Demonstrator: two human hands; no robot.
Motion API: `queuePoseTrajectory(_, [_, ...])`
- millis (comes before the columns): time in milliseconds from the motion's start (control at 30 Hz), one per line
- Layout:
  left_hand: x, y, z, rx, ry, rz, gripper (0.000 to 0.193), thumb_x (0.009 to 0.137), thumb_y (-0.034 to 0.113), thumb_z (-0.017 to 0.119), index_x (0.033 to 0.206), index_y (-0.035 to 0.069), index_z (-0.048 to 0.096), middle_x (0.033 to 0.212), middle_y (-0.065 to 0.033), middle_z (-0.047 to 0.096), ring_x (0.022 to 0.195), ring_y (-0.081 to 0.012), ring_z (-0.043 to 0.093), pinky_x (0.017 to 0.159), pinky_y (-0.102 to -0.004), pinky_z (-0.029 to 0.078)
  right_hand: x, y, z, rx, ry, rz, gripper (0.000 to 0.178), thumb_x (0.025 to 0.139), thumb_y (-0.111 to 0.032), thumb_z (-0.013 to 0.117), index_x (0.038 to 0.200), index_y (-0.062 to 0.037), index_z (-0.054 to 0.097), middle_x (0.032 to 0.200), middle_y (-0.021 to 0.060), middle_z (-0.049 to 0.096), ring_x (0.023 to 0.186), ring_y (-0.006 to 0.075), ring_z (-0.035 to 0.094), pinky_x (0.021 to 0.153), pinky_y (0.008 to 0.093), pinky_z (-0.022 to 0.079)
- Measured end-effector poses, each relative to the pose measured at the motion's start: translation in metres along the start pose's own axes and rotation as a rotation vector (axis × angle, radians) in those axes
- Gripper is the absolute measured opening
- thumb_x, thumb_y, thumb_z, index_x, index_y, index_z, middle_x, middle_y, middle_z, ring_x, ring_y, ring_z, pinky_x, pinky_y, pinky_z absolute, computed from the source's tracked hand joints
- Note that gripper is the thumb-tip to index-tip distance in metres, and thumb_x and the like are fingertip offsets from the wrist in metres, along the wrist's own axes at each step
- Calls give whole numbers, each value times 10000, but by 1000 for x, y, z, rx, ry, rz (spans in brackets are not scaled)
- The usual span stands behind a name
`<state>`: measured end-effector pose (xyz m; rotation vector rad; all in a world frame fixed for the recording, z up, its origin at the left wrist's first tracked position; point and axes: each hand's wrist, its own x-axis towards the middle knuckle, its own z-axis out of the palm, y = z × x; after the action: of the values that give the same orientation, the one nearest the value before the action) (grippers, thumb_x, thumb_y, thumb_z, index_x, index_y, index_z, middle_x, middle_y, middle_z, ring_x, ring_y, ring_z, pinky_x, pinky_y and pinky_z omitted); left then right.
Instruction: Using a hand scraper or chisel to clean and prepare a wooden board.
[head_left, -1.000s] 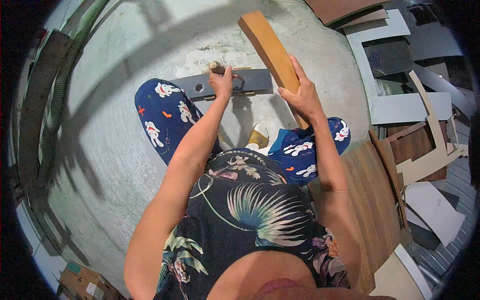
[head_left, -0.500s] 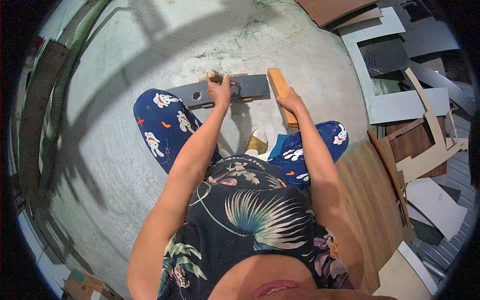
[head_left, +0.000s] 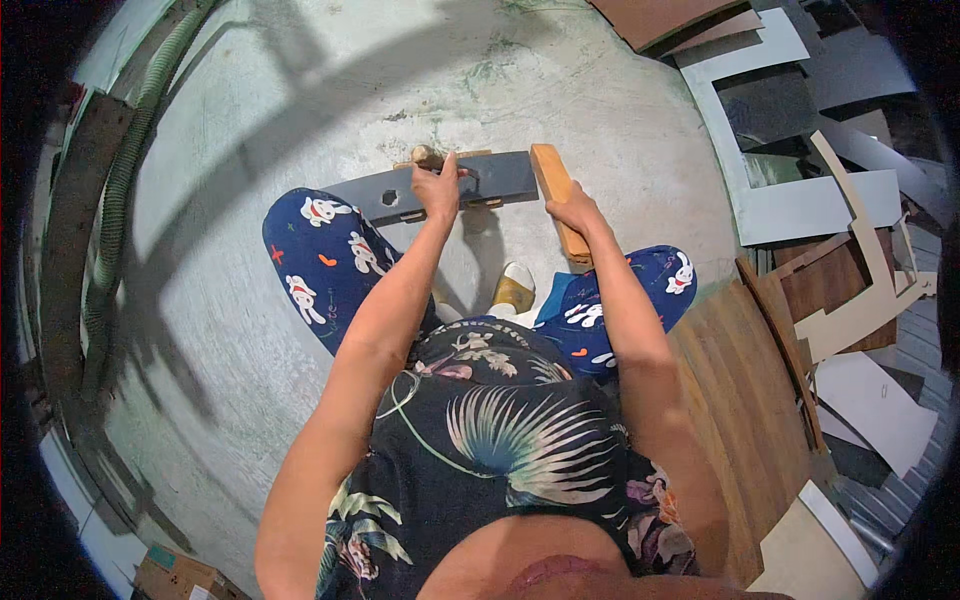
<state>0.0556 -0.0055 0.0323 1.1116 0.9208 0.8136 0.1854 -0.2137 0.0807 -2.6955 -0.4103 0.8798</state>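
Note:
A long dark grey bar (head_left: 510, 178) with a hole near its left part lies crosswise in front of my knees. My left hand (head_left: 437, 190) is closed on the bar's middle, thumb pointing away from me. Just beyond its fingers a rounded tan wooden piece (head_left: 426, 156) sticks out, and small light wood strips show along the bar's edges. My right hand (head_left: 577, 212) grips an orange-brown wooden block (head_left: 550, 170) by its near half. The block stands right at the bar's right end; whether they touch, I cannot tell. My left fingertips are partly hidden.
Pale concrete floor (head_left: 250, 200) spreads around my bent knees. Offcut boards and panels (head_left: 820, 205) pile up on the right, beside a wood-grain sheet (head_left: 735, 400). Along the left run a ribbed hose (head_left: 130, 180) and a dark beam (head_left: 75, 230). A cardboard box (head_left: 180, 575) sits at lower left.
The wooden block in my right hand has shifted slightly left and nearer to me, closing in on the bar's end. My left hand keeps its hold on the bar.

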Motion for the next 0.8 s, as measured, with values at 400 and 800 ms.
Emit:
queuePoseTrajectory(400, [-1,-3,1,90,-40,49,274,854,115,687,981,-50,510,799,-130,645,639,-206,684,541,-312,539,-6,-8,-4,-34,-50,66,826,673,-357,665,1344,12,358,1202,304,576,1129,413,572,968,435,459])
queuePoseTrajectory(800, [-11,26,4,285,21,44,474,762,241,768,1066,-38,535,884,-194,670,824,-320,664,760,-400,499,-16,-24,-21,-134,-20,29,792,694,-363,649,1360,-45,360,1190,271,597,1115,411,577,942,450,466])
